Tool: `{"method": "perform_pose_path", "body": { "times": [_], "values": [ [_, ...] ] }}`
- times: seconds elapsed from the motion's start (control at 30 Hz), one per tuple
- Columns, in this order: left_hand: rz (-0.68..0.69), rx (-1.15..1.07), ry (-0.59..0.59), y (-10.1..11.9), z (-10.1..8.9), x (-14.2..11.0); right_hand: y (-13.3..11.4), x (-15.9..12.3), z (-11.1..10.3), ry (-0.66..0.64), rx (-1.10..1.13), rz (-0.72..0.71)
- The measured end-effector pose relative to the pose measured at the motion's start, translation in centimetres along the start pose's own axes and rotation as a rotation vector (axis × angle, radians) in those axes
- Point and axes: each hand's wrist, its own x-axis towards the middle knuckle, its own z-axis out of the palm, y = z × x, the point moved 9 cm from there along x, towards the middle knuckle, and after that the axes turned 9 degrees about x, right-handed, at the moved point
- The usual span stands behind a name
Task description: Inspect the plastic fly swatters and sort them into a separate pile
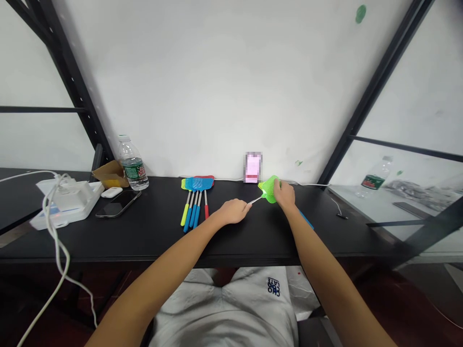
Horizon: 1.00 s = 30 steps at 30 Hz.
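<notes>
A green fly swatter (pixel 269 189) with a thin metal shaft is held between my two hands. Its handle end is wrapped in my closed left hand (pixel 234 211), which hides the grip. My right hand (pixel 284 193) pinches the right edge of the swatter's mesh head. Under my right forearm shows part of a blue handle (pixel 306 220); the rest of it is hidden. To the left of my left hand lies a row of several fly swatters (pixel 197 184) with blue, yellow-green and red handles, their heads overlapping toward the wall.
A phone-like screen (pixel 252 167) leans on the wall. At left on the black table (pixel 231 246) are a water bottle (pixel 133 164), a cardboard box (pixel 111 174), a white case (pixel 112 192), a dark phone (pixel 118 204) and a power strip (pixel 72 200) with cables. A cable plug (pixel 342 216) lies at right.
</notes>
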Motion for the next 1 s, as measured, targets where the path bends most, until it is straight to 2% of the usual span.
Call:
{"method": "perform_pose_path", "body": {
  "times": [0.4,0.63,1.0],
  "values": [
    [-0.032,-0.028,0.012,-0.3,0.1,0.0,-0.5,-0.3,0.6,-0.016,0.018,-0.018],
    [-0.029,-0.02,0.024,-0.5,0.3,0.2,-1.5,-0.9,1.2,-0.028,0.004,-0.057],
    [-0.026,-0.002,0.033,-0.3,0.3,0.2,-1.8,-1.7,1.0,-0.063,-0.024,0.034]
  ]
}}
